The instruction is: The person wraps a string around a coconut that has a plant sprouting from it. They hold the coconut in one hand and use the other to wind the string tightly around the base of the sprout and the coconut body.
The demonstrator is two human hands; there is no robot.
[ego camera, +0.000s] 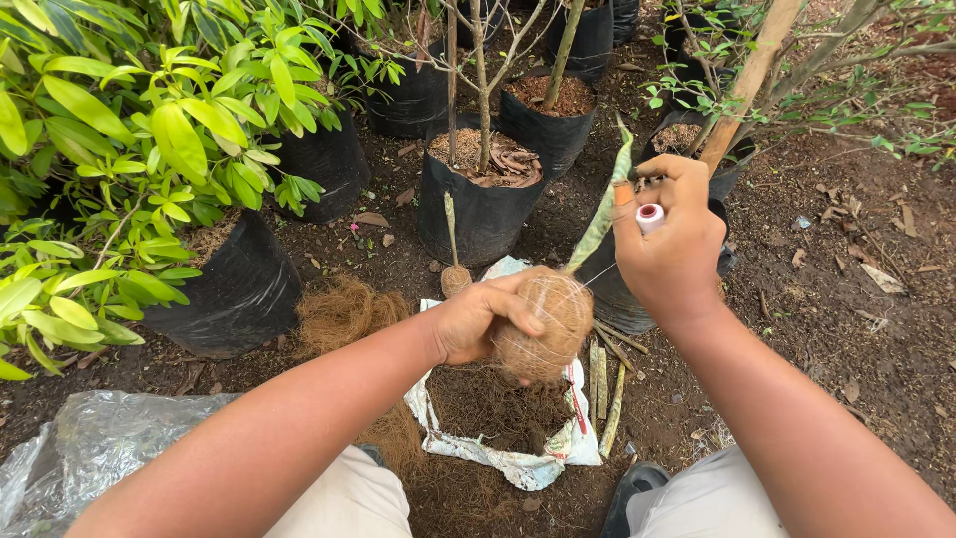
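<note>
Your left hand [476, 321] closes its fingers around the fibre ball [543, 324]; your right hand [669, 249] pinches the thread spool [649, 217]. Pull too hard and, I think, the thin thread may snap.

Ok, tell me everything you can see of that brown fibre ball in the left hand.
The fibre ball is a rounded, fist-sized lump of brown, coir-like fibre, wound with thin pale thread. A long mottled green leaf rises from its top, tilted right. The left hand cups it from the left, thumb across its front, above an open sack of soil. A taut thread runs from it to the small white spool in the right hand.
</note>
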